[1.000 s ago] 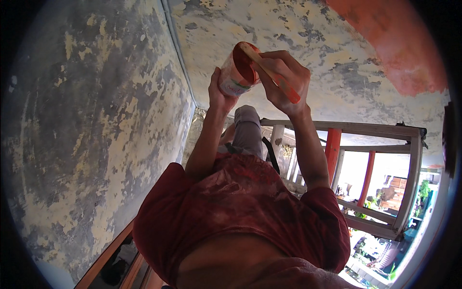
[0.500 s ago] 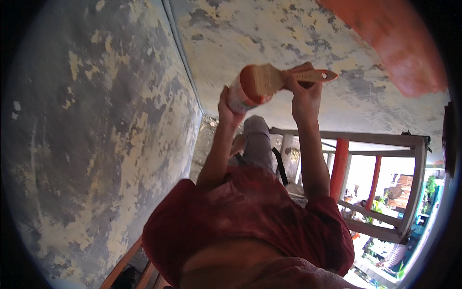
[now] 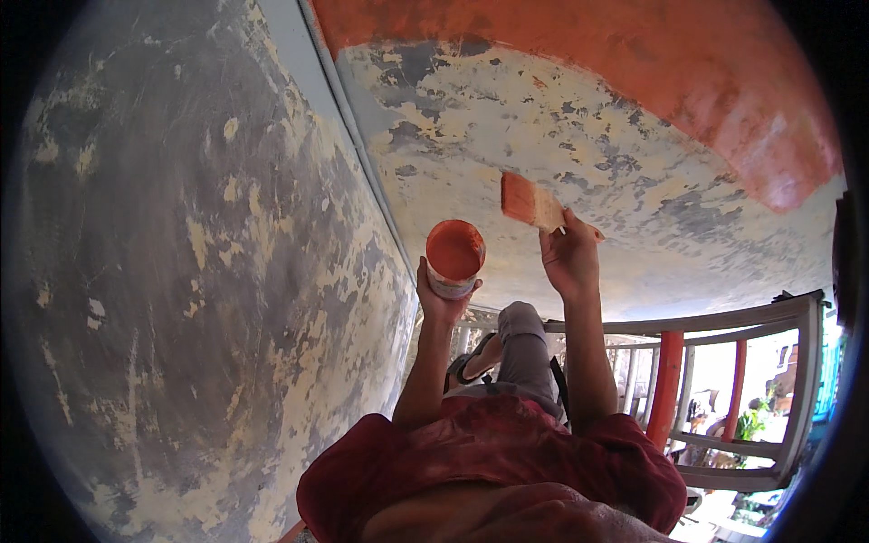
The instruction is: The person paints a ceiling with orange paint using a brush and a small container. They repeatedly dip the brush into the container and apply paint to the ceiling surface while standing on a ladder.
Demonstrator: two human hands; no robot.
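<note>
My left hand [image 3: 442, 300] is wrapped round a small paint can [image 3: 450, 288], whose open top shows orange paint [image 3: 455, 251] inside. To its right, my right hand [image 3: 570, 255] grips a wide flat paintbrush [image 3: 546, 208] by the handle, mostly covered by the fingers. The brush's bristles carry orange paint and point up and left, apart from the can. Ahead of both hands is a wall [image 3: 434, 181] with patchy grey and cream flaking, its upper part coated in orange paint [image 3: 634, 54].
A grey, scraped wall [image 3: 181, 271] stands close on my left, meeting the other wall at a corner with a pipe-like strip [image 3: 348, 113]. At the right is a railing [image 3: 715, 317] with orange and pale posts, plants beyond it. My bent leg [image 3: 527, 348] shows below.
The brush has come out of the can, its bristles now orange, and moved apart to the right. The can is lower and more upright. My view has shifted, showing more orange wall.
</note>
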